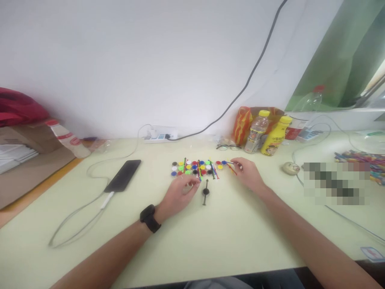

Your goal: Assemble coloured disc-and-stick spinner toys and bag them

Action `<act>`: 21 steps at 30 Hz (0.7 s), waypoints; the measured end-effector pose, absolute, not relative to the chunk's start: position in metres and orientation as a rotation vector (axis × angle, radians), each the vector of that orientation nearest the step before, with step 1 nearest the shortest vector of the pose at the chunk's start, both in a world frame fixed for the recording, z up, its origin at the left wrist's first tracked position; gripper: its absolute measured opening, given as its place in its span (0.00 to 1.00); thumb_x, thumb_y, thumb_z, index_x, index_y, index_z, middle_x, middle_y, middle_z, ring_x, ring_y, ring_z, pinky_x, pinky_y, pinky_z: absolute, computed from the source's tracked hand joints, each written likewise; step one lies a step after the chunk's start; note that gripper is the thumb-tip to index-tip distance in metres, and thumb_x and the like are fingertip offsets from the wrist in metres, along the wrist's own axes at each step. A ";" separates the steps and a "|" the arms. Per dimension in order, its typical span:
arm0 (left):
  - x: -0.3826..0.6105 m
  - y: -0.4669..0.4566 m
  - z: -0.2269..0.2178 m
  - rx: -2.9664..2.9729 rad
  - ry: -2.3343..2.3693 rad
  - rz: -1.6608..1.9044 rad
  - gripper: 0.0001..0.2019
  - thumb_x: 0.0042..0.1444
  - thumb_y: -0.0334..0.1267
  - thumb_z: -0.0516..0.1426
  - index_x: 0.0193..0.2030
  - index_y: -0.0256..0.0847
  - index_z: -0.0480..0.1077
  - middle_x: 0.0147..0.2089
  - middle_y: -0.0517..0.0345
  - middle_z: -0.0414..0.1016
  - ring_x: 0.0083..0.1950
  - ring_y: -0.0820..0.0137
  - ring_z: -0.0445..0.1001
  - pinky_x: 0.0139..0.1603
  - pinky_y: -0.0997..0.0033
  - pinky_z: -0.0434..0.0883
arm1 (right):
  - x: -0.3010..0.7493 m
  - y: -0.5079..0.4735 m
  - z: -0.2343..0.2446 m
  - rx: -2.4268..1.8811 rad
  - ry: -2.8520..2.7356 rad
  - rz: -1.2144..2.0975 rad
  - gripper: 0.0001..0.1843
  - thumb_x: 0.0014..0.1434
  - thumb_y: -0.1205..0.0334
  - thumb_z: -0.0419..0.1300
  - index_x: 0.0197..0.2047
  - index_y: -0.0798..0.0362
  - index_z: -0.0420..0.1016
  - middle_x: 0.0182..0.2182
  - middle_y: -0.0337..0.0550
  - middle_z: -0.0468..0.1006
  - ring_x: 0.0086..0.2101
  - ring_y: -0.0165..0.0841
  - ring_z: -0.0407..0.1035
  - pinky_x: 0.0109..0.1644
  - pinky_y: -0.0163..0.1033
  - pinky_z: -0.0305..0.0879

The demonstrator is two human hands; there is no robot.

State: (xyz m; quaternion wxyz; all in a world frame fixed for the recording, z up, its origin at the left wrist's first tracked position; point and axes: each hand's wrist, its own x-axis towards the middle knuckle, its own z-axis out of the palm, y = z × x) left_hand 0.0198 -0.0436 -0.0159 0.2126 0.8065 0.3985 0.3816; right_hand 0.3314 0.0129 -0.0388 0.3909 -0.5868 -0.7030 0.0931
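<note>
While both hands work at the coloured discs point(189, 162), one black piece point(206, 192) lies nearest the left

Although it sits between the two hands, the black piece, a disc crossed by a thin bar, is much closer to the left hand point(179, 194): just right of its fingertips and slightly nearer the person. Its long axis runs near to far, leaning only a little, and it touches neither hand.

The left forearm slants in from the lower left, a black watch point(150, 218) at its wrist; the fingers curl toward the thumb at the near ends of the coloured sticks point(214, 170) lying across the discs. Whether they pinch one, I cannot tell. From the lower right, the right hand point(248, 172) bends inward, its fingertips at a red stick point(233, 170) beside the row's right end; its grip is equally unclear.
</note>
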 end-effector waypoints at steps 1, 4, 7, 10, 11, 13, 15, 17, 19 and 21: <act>0.020 -0.044 -0.016 2.237 1.103 1.054 0.05 0.68 0.37 0.58 0.45 0.44 0.76 0.43 0.57 0.80 0.43 0.67 0.76 0.47 0.65 0.73 | 0.332 0.014 -0.040 -1.504 -1.794 0.235 0.16 0.63 0.69 0.53 0.46 0.53 0.82 0.46 0.50 0.84 0.43 0.41 0.77 0.50 0.45 0.70; 0.020 -0.044 -0.015 2.247 1.092 1.046 0.05 0.68 0.37 0.58 0.45 0.44 0.76 0.43 0.57 0.80 0.43 0.67 0.76 0.47 0.65 0.73 | 0.333 0.015 -0.042 -1.512 -1.811 0.242 0.17 0.63 0.71 0.52 0.46 0.53 0.81 0.47 0.50 0.84 0.45 0.42 0.77 0.52 0.46 0.70; 0.020 -0.043 -0.015 2.247 1.097 1.059 0.05 0.68 0.37 0.58 0.45 0.44 0.76 0.43 0.57 0.80 0.43 0.67 0.76 0.47 0.65 0.73 | 0.333 0.015 -0.041 -1.512 -1.812 0.251 0.17 0.64 0.71 0.51 0.47 0.54 0.81 0.47 0.50 0.84 0.45 0.42 0.78 0.52 0.46 0.70; 0.020 -0.043 -0.016 2.247 1.104 1.052 0.05 0.68 0.37 0.58 0.45 0.44 0.76 0.43 0.57 0.80 0.42 0.67 0.76 0.47 0.65 0.73 | 0.333 0.015 -0.041 -1.502 -1.822 0.254 0.17 0.64 0.71 0.51 0.47 0.54 0.81 0.47 0.50 0.84 0.45 0.42 0.77 0.52 0.46 0.70; 0.020 -0.043 -0.016 2.250 1.101 1.045 0.05 0.68 0.37 0.58 0.45 0.44 0.76 0.43 0.57 0.80 0.43 0.67 0.76 0.47 0.64 0.73 | 0.332 0.015 -0.040 -1.500 -1.830 0.251 0.17 0.64 0.71 0.51 0.47 0.54 0.81 0.47 0.50 0.84 0.45 0.42 0.77 0.52 0.46 0.70; 0.020 -0.043 -0.016 2.254 1.094 1.039 0.05 0.68 0.37 0.58 0.45 0.44 0.76 0.43 0.57 0.80 0.43 0.67 0.76 0.47 0.64 0.73 | 0.332 0.014 -0.040 -1.500 -1.853 0.243 0.18 0.64 0.71 0.50 0.47 0.54 0.81 0.47 0.51 0.84 0.46 0.42 0.77 0.52 0.46 0.69; 0.020 -0.044 -0.016 2.251 1.096 1.043 0.05 0.68 0.37 0.58 0.46 0.44 0.76 0.43 0.57 0.80 0.43 0.67 0.76 0.48 0.64 0.73 | 0.331 0.014 -0.039 -1.506 -1.882 0.240 0.18 0.64 0.71 0.50 0.46 0.54 0.80 0.47 0.52 0.83 0.46 0.42 0.76 0.53 0.45 0.69; 0.020 -0.044 -0.015 2.246 1.102 1.055 0.05 0.68 0.38 0.58 0.46 0.44 0.76 0.43 0.57 0.80 0.43 0.67 0.76 0.48 0.64 0.73 | 0.331 0.013 -0.038 -1.514 -1.906 0.236 0.18 0.64 0.72 0.50 0.46 0.55 0.80 0.47 0.52 0.83 0.46 0.42 0.76 0.52 0.44 0.68; 0.020 -0.043 -0.016 2.243 1.104 1.053 0.05 0.68 0.37 0.58 0.45 0.44 0.76 0.43 0.57 0.80 0.43 0.67 0.76 0.47 0.65 0.73 | 0.331 0.013 -0.036 -1.529 -1.926 0.215 0.17 0.63 0.73 0.50 0.45 0.55 0.79 0.47 0.52 0.83 0.46 0.41 0.75 0.51 0.42 0.67; 0.020 -0.043 -0.016 2.244 1.106 1.043 0.05 0.68 0.37 0.58 0.45 0.44 0.76 0.43 0.57 0.80 0.43 0.67 0.76 0.47 0.65 0.73 | 0.333 0.011 -0.032 -1.546 -1.941 0.178 0.16 0.61 0.73 0.51 0.43 0.54 0.79 0.45 0.51 0.82 0.44 0.40 0.75 0.49 0.41 0.66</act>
